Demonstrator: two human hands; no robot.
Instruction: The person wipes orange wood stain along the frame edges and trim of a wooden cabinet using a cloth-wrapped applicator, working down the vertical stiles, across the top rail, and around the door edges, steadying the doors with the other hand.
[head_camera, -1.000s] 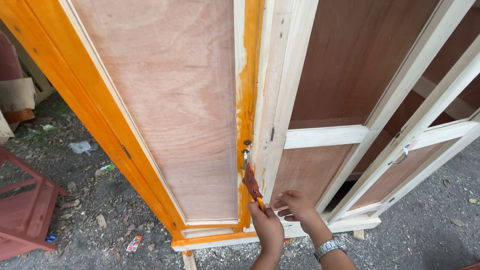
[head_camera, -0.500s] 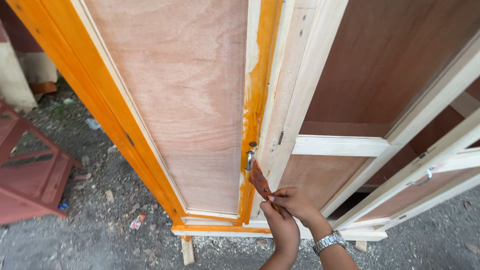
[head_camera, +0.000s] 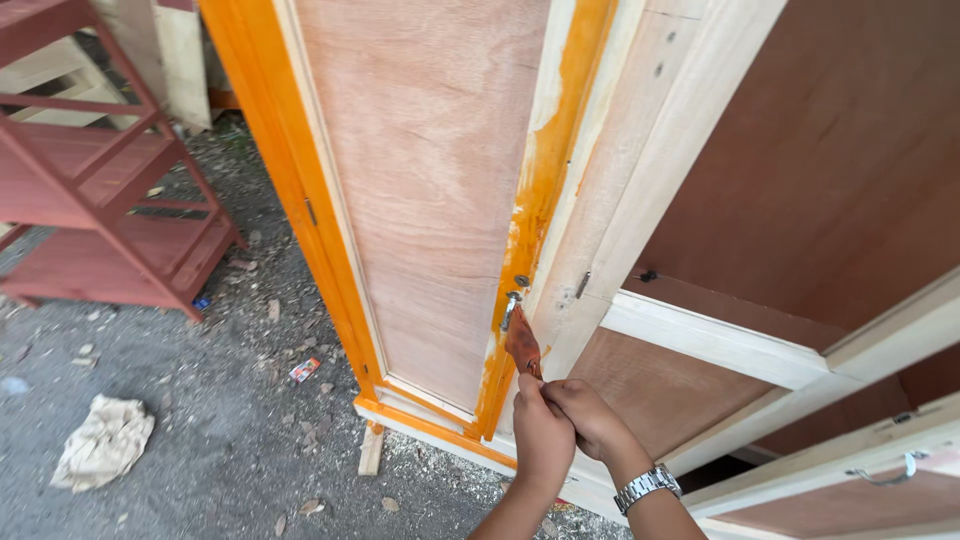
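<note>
pinching a reddish sandpaper scrap, left hand and right hand both closed on it, against orange door edge

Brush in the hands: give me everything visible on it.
The brush shows a flat, reddish-brown head wet with stain, tilted upward, its tip against the orange-stained edge of the cabinet door, just below a small metal handle. Its handle is almost wholly hidden: the left hand and right hand pinch it together at the base of the head. Bristle detail and handle material cannot be made out. Nothing else touches it.
</note>
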